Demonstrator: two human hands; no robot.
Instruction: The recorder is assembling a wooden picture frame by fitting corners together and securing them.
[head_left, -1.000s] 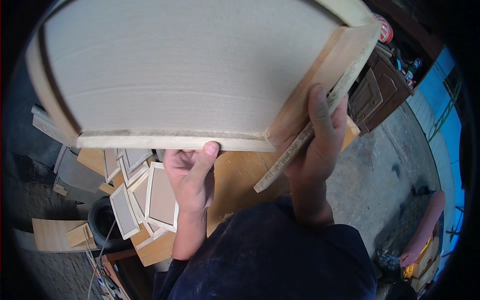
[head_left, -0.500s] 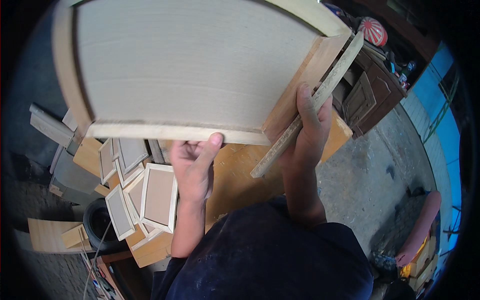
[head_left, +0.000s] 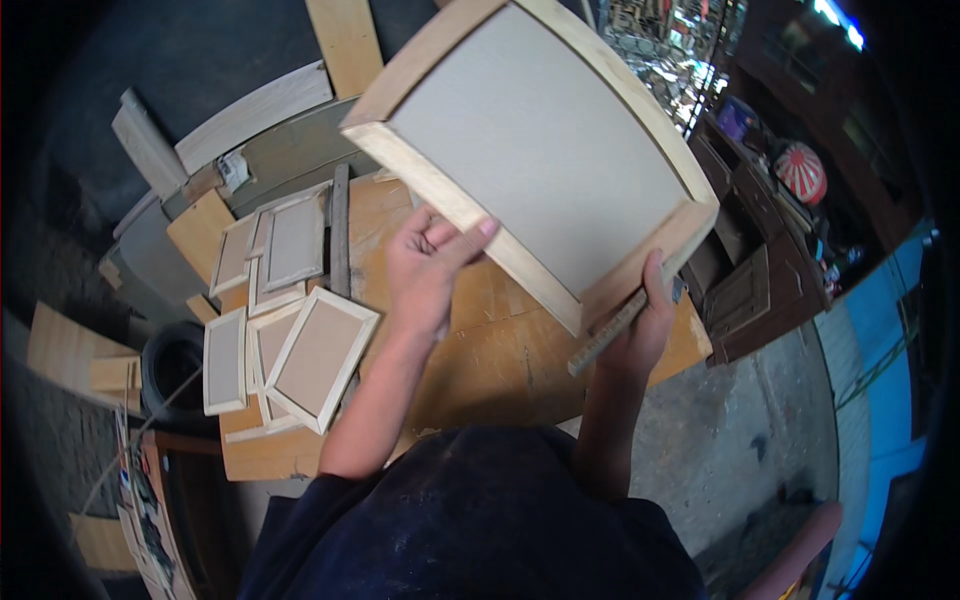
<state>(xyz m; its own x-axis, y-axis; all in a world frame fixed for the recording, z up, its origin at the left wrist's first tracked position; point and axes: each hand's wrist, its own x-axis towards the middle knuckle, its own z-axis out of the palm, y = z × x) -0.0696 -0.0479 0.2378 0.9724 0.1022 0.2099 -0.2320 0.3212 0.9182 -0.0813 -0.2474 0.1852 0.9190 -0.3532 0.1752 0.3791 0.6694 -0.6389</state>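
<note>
Both my hands hold up a large wooden frame with a grey panel (head_left: 550, 130), tilted above the table. My left hand (head_left: 430, 270) pinches its near-left rail, thumb on top and fingers curled beneath. At the near-right corner, my right hand (head_left: 645, 320) is closed around the frame's right rail and a thin wooden strip (head_left: 606, 335). The strip lies along the outside of that rail, its near end sticking out past the corner. Part of the strip is hidden behind the frame and my right hand. Below, several small panelled frames (head_left: 322, 360) lie overlapping at the table's left.
The wooden table (head_left: 490, 370) spreads beneath my hands. A dark bar (head_left: 341, 230) lies beside the small frames. Left of the table are a tyre (head_left: 180, 365) and loose boards (head_left: 255, 115). A brown cabinet (head_left: 765, 290) stands at the right, with a red-and-white ball (head_left: 801, 173) on it.
The large frame has turned clockwise and sits farther from my head, so more of the table shows. The strip now lies closer along its right rail. Both hands keep their hold.
</note>
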